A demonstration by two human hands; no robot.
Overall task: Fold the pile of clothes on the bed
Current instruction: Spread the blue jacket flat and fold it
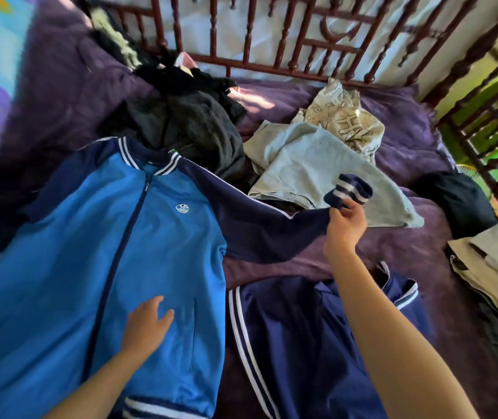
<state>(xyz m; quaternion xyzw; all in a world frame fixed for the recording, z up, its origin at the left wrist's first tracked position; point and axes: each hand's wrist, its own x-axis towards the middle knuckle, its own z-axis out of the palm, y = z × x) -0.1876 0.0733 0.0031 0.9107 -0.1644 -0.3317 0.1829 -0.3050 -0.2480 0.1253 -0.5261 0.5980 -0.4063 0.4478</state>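
Blue jacket [69,255] under flat, spread left hand [146,323]; right hand [345,225] fingers pinching its striped cuff [352,192].

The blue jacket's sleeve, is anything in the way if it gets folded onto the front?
Nothing visible. The right hand holds the sleeve's cuff out to the side, and the blue jacket front is bare except the left hand pressing it flat.

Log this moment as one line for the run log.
step: folding blue jacket | left hand: flat on front | right hand: holding sleeve cuff
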